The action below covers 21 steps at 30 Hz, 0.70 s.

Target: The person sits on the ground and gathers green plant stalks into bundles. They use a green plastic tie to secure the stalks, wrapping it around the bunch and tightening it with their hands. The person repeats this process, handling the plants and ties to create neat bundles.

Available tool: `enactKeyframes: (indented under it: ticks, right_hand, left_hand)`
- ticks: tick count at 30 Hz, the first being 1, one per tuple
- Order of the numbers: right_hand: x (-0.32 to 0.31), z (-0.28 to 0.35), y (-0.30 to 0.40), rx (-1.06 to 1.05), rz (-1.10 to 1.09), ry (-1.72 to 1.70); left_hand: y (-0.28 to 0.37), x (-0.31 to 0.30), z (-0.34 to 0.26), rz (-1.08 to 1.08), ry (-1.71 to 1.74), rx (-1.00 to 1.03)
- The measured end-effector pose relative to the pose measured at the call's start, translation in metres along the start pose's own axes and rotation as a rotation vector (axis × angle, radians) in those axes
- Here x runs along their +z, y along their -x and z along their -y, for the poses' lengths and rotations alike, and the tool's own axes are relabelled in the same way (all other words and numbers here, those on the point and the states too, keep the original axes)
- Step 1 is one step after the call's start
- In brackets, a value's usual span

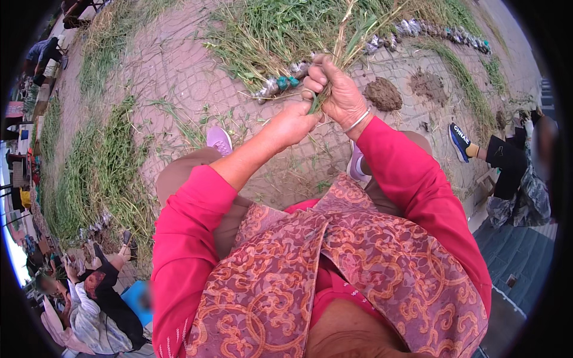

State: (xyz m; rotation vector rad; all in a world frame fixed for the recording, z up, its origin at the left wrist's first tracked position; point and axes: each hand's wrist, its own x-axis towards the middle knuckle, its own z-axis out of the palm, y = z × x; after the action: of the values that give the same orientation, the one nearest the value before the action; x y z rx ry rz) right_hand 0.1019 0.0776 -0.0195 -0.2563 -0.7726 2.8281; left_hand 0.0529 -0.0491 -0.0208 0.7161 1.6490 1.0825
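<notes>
Both my hands meet above the paving, between my knees. My left hand (pixel 293 121) pinches the lower end of a bunch of long grassy stems (pixel 342 47). Around the same bunch, a little higher up, my right hand (pixel 338 89) is closed; a pale bangle circles that wrist. The stems fan upward out of the fist. Just beyond my hands lies a large heap of green plants (pixel 273 40), whose near ends are wrapped in silvery and teal film (pixel 283 83). A lump of brown mud (pixel 383 94) rests to the right of my right hand.
Long plants (pixel 98 165) cover the paving at left. A row of wrapped bundle ends (pixel 447 33) runs along the upper right. Thinner mud (pixel 428 86) is smeared beside the lump. Other people sit at right (pixel 515 165) and lower left (pixel 103 308). My patterned apron (pixel 268 286) spreads below.
</notes>
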Motion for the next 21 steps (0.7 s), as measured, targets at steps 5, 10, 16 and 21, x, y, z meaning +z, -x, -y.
enactKeyframes:
  ticks: [5, 10, 16, 21]
  right_hand:
    - [-0.024, 0.006, -0.007, 0.079, -0.027, -0.083]
    - [0.012, -0.030, 0.000, 0.098, -0.236, 0.401]
    - [-0.004, -0.023, -0.009, 0.215, -0.115, 0.346]
    - [-0.014, 0.028, -0.030, 0.027, -0.094, -0.243]
  left_hand:
    - [0.002, 0.004, 0.004, 0.043, -0.079, 0.036]
    - [0.005, 0.000, 0.025, 0.079, 0.545, -0.123]
    - [0.020, 0.002, 0.002, 0.012, 0.590, -0.208]
    - [0.030, -0.014, -0.010, 0.140, 0.475, -0.170]
